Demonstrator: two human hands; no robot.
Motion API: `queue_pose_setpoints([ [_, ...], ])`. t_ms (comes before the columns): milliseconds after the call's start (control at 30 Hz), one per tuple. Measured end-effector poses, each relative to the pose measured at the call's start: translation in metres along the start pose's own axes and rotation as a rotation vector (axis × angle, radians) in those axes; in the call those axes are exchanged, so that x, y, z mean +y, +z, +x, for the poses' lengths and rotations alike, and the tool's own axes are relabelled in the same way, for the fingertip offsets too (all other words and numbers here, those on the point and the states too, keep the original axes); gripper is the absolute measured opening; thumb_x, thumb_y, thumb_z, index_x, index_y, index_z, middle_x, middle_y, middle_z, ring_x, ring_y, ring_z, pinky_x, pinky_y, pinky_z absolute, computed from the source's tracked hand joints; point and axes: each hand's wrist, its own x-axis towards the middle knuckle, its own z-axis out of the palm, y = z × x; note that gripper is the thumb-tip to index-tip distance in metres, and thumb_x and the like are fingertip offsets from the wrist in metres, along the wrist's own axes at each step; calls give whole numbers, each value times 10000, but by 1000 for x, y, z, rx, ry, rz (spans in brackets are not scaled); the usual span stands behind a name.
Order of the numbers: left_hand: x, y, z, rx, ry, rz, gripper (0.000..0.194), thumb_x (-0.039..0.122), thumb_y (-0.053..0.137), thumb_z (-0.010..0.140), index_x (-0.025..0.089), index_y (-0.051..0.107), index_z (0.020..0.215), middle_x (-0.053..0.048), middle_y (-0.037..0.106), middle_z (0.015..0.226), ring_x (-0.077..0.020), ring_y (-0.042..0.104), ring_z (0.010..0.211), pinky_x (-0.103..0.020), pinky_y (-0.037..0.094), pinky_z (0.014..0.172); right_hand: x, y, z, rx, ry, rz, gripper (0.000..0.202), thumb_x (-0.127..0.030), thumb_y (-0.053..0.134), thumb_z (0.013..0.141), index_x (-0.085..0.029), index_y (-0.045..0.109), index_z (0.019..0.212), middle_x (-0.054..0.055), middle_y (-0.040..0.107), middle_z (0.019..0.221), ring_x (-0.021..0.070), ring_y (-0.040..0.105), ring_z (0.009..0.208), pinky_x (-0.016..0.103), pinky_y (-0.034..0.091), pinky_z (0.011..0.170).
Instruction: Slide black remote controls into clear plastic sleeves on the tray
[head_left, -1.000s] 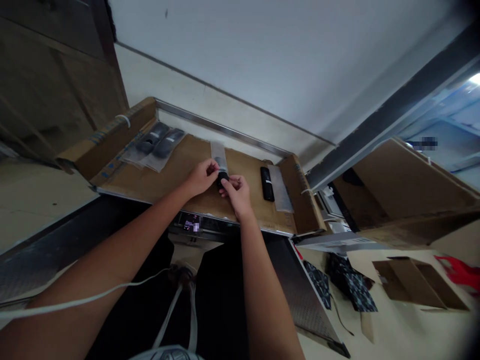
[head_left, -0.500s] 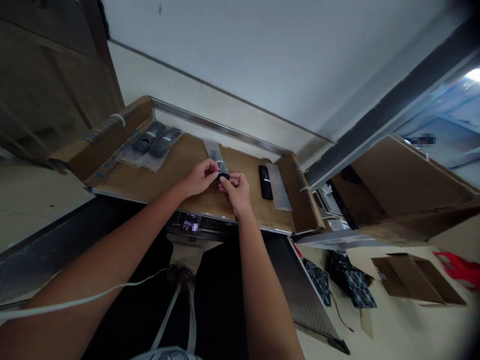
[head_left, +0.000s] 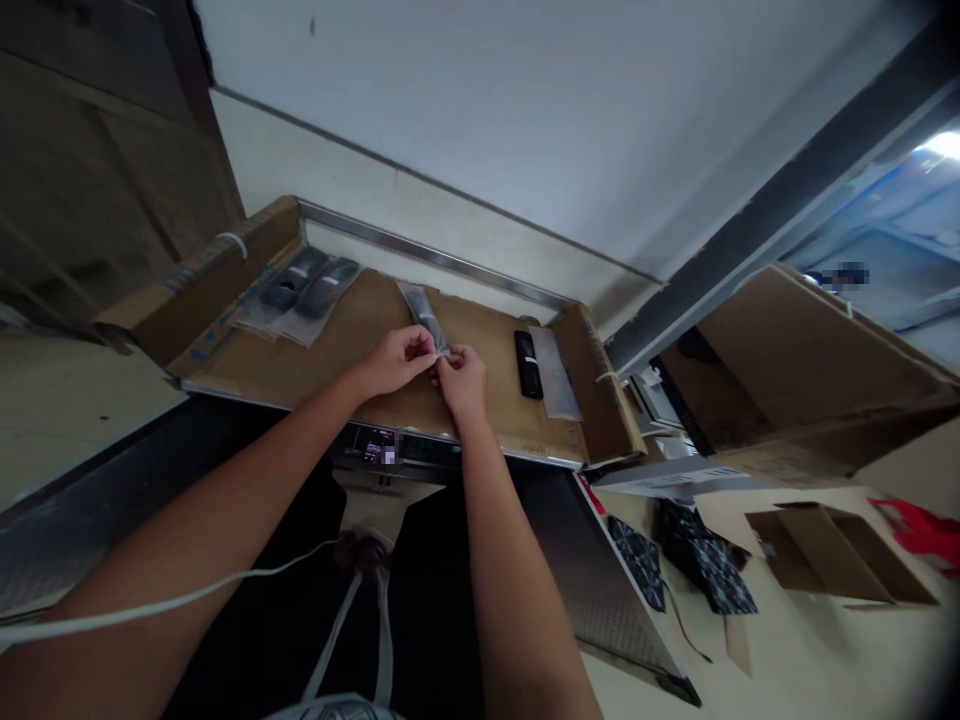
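In the head view, a narrow clear plastic bag (head_left: 421, 308) with a long dark object inside lies at the middle of the cardboard-lined work surface (head_left: 345, 355). My left hand (head_left: 396, 362) pinches the near end of this bag from the left. My right hand (head_left: 462, 382) is closed on the same end, its thumb and fingers nearly meeting the left fingertips. To the right lies a slim black remote-like object (head_left: 528, 366) with a small white label. Beside it rests a flat clear bag (head_left: 557, 374). Two bagged dark objects (head_left: 306, 290) lie at the left.
Upright cardboard flaps border the surface at left (head_left: 217, 270) and right (head_left: 606, 385). A lit phone screen (head_left: 382, 447) sits below the front edge. A large carton (head_left: 817, 370) stands at right. Another open carton (head_left: 844, 555) and patterned bags (head_left: 701, 560) are on the floor.
The black end that showed between my hands is now covered by the plastic. My right hand has shifted left, closer to my left hand, and both now pinch the bag's end.
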Motion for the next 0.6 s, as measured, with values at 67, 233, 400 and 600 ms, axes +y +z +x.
queue_pose_setpoints([
  [67,0,0,-1,-17,-4,-6,205,301,705,750,168,555,792,4,583,780,-116,542,709,-251,447,696,-1,2,0,53,-13,-105,210,-204,674,734,-192,620,936,-3,691,767,126,615,533,233,504,479],
  [233,3,1,-2,-64,21,-5,188,290,701,749,162,566,723,-10,613,771,-124,566,741,-265,458,746,-11,4,-1,134,-103,-401,181,-165,656,684,-181,682,862,34,704,799,174,619,696,265,451,625],
  [400,8,0,-3,-55,-2,-7,164,261,701,708,164,569,699,2,609,736,-113,558,703,-245,446,693,-14,4,-2,119,-132,-400,152,-177,614,713,-179,688,846,18,679,743,160,573,660,257,380,608],
  [600,9,-3,-3,43,-100,44,145,284,644,759,172,573,701,35,534,562,-82,467,488,-200,354,487,-10,3,-3,90,-183,-389,131,-248,624,752,-196,651,869,-43,565,643,136,473,583,249,318,569],
])
